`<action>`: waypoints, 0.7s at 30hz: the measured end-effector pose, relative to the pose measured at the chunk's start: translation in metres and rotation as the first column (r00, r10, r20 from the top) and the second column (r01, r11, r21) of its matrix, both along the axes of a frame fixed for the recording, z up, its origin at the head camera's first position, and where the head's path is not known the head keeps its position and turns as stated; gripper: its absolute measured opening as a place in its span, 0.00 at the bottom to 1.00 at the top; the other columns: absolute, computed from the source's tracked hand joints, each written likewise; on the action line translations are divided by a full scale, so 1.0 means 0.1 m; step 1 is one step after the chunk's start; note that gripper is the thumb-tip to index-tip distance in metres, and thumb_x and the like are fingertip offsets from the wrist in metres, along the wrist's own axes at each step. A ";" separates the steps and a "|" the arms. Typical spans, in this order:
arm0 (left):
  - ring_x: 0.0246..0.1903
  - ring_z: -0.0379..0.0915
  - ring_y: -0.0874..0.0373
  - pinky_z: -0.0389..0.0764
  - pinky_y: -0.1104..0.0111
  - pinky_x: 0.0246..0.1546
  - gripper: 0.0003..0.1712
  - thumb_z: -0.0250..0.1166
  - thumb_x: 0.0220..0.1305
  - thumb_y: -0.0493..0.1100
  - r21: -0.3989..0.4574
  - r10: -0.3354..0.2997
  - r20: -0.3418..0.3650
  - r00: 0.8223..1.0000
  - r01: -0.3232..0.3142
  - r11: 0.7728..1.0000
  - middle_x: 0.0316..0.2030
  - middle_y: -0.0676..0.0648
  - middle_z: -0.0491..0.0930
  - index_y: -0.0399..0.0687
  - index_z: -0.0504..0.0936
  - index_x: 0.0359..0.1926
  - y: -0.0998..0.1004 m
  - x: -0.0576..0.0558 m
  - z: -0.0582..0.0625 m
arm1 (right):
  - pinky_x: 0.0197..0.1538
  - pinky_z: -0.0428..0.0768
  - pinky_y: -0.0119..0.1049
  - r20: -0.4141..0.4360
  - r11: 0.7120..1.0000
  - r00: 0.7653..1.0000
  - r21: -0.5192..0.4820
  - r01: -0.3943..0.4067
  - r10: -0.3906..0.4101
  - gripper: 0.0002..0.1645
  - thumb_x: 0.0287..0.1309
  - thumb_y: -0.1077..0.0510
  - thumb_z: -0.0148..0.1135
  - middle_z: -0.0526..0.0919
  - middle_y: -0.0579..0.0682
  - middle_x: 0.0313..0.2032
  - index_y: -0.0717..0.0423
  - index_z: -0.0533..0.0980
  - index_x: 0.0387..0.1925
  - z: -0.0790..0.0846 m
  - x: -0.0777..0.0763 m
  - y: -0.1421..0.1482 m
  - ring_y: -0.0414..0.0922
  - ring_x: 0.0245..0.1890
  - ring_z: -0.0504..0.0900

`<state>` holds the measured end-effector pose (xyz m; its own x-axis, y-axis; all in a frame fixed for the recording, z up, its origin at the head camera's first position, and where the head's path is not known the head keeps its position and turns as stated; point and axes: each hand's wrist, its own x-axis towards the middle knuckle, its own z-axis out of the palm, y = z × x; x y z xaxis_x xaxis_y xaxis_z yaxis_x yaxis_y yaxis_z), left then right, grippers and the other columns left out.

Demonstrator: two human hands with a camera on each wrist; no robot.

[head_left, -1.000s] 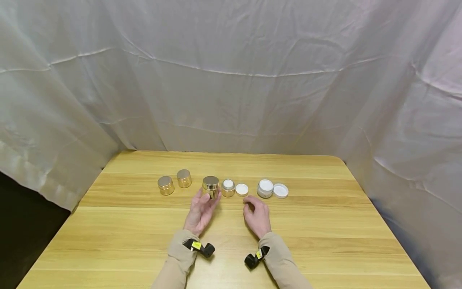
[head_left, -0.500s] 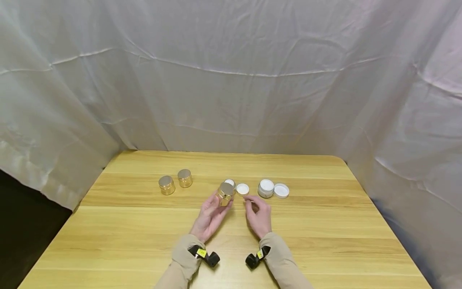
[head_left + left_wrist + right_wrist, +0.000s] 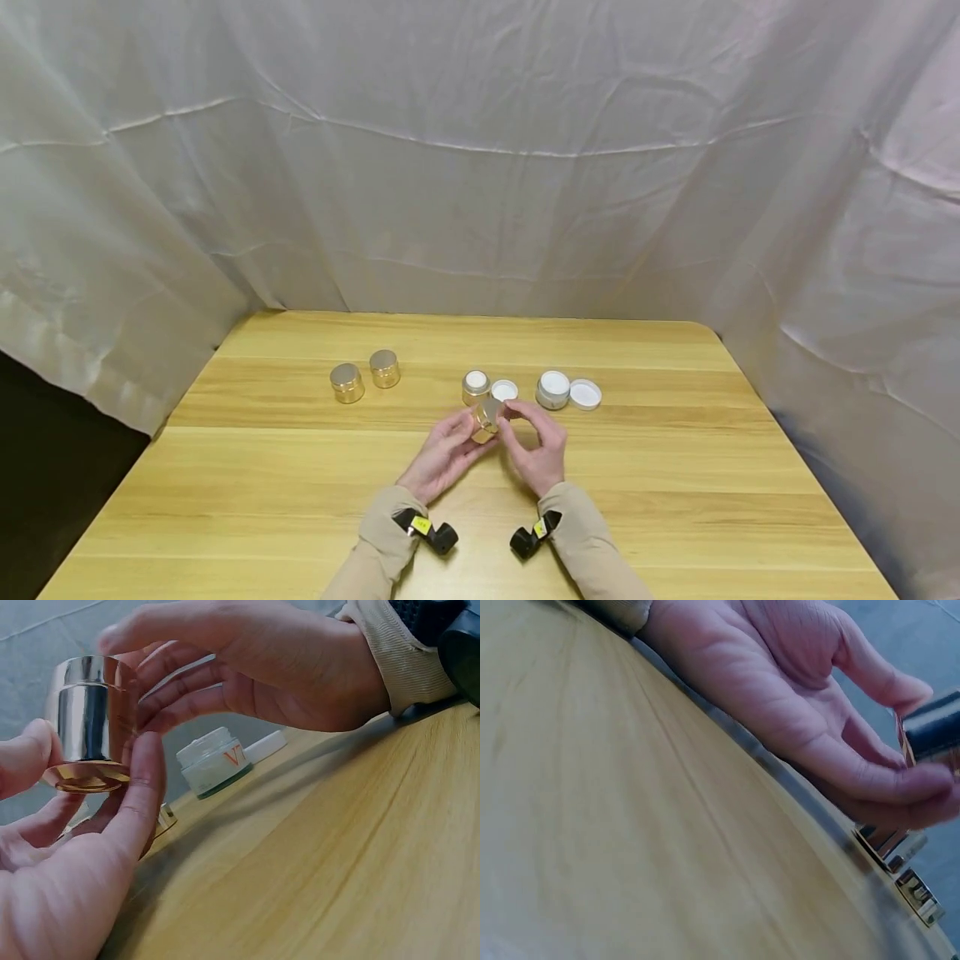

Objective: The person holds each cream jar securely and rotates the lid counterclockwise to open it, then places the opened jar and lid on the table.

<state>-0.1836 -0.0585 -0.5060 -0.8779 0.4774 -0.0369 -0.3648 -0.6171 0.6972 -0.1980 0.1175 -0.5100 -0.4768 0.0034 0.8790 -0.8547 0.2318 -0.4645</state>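
Raised off the table, a shiny gold cosmetic jar (image 3: 84, 720) with its lid on is gripped low down by my left hand (image 3: 442, 460). The thumb and fingers of my right hand (image 3: 542, 450) are at the lid from the other side; in the right wrist view they bracket the jar's edge (image 3: 934, 727). The jar tilts to the right in the head view. Just beyond the hands stands a smaller gold jar (image 3: 476, 385) without its cap, white on top, and beside it a lid (image 3: 505, 389) lies with its white inside up.
To the right is an uncapped clear-walled jar (image 3: 553, 388) with orange lettering, its white lid (image 3: 585, 394) lying alongside. Two capped gold jars (image 3: 347, 383) (image 3: 385, 368) stand at the left. A grey curtain (image 3: 480, 208) hangs behind the wooden table (image 3: 225, 500).
My left hand has carried the gold jar right and toward me, tilting it. My right hand's fingers have spread from their curl and come onto the lid.
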 end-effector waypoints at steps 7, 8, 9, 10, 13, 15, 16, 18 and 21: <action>0.58 0.76 0.59 0.74 0.64 0.69 0.34 0.47 0.79 0.40 -0.044 -0.044 0.007 0.999 0.044 0.998 0.70 0.38 0.60 0.31 0.46 0.77 0.01 0.00 0.01 | 0.55 0.82 0.24 -0.001 0.998 1.000 0.068 0.010 -0.010 0.24 0.43 0.66 0.79 0.86 0.70 0.39 0.75 0.80 0.43 -0.04 0.00 -0.01 0.57 0.38 0.86; 0.58 0.75 0.59 0.75 0.65 0.69 0.34 0.47 0.79 0.40 -0.046 -0.046 0.010 0.999 0.046 0.998 0.68 0.39 0.61 0.31 0.46 0.77 0.01 0.00 0.01 | 0.55 0.82 0.24 0.003 0.997 1.000 0.072 0.012 -0.013 0.25 0.41 0.68 0.79 0.85 0.71 0.38 0.75 0.79 0.42 -0.04 0.01 -0.02 0.58 0.38 0.86; 0.58 0.75 0.59 0.75 0.65 0.69 0.35 0.47 0.79 0.40 -0.049 -0.046 0.011 0.999 0.047 0.998 0.67 0.40 0.63 0.31 0.46 0.77 0.01 -0.01 0.00 | 0.56 0.82 0.23 0.008 0.997 1.000 0.074 0.014 -0.015 0.26 0.37 0.70 0.80 0.85 0.71 0.38 0.76 0.79 0.41 -0.04 0.01 -0.02 0.59 0.37 0.85; 0.58 0.75 0.59 0.75 0.65 0.69 0.35 0.48 0.79 0.40 -0.053 -0.046 0.007 0.999 0.046 0.998 0.67 0.41 0.64 0.32 0.47 0.77 0.01 -0.01 0.00 | 0.57 0.81 0.23 0.013 0.997 1.000 0.077 0.013 -0.014 0.28 0.33 0.72 0.80 0.85 0.72 0.37 0.77 0.79 0.41 -0.05 0.01 -0.03 0.60 0.37 0.85; 0.59 0.74 0.58 0.75 0.65 0.68 0.34 0.47 0.79 0.40 -0.043 -0.046 0.005 0.999 0.046 0.998 0.66 0.43 0.66 0.33 0.47 0.77 0.01 -0.01 -0.01 | 0.58 0.80 0.22 0.024 0.996 1.000 0.086 0.005 -0.007 0.32 0.26 0.75 0.80 0.84 0.73 0.37 0.77 0.79 0.41 -0.05 0.02 -0.03 0.61 0.37 0.84; 0.58 0.74 0.59 0.76 0.66 0.68 0.34 0.46 0.79 0.40 -0.041 -0.050 -0.004 0.999 0.050 0.998 0.67 0.43 0.66 0.32 0.47 0.77 0.01 -0.01 -0.02 | 0.59 0.79 0.22 0.032 0.996 0.999 0.094 -0.004 0.001 0.33 0.25 0.74 0.81 0.85 0.72 0.39 0.76 0.80 0.42 -0.04 0.03 -0.03 0.60 0.39 0.84; 0.58 0.74 0.60 0.76 0.67 0.67 0.34 0.46 0.79 0.40 -0.040 -0.051 -0.006 0.999 0.050 0.998 0.67 0.43 0.66 0.32 0.46 0.77 0.01 -0.01 -0.02 | 0.59 0.79 0.22 0.034 0.995 0.999 0.099 -0.008 0.005 0.33 0.25 0.73 0.82 0.85 0.71 0.39 0.74 0.80 0.43 -0.04 0.03 -0.03 0.59 0.39 0.84; 0.57 0.75 0.61 0.77 0.69 0.66 0.34 0.45 0.79 0.40 -0.041 -0.051 -0.006 0.999 0.050 0.998 0.69 0.41 0.65 0.32 0.45 0.77 0.01 0.00 -0.02 | 0.60 0.78 0.22 0.038 0.994 0.999 0.108 -0.019 0.015 0.34 0.29 0.69 0.83 0.85 0.70 0.40 0.72 0.80 0.45 -0.04 0.04 -0.02 0.58 0.41 0.84; 0.55 0.75 0.62 0.78 0.70 0.63 0.34 0.45 0.80 0.41 -0.049 -0.049 -0.005 0.999 0.049 0.998 0.71 0.38 0.62 0.31 0.44 0.77 0.01 0.00 -0.02 | 0.61 0.78 0.24 0.042 0.993 0.999 0.117 -0.034 0.030 0.33 0.33 0.65 0.83 0.86 0.68 0.42 0.70 0.81 0.47 -0.05 0.03 -0.02 0.57 0.42 0.85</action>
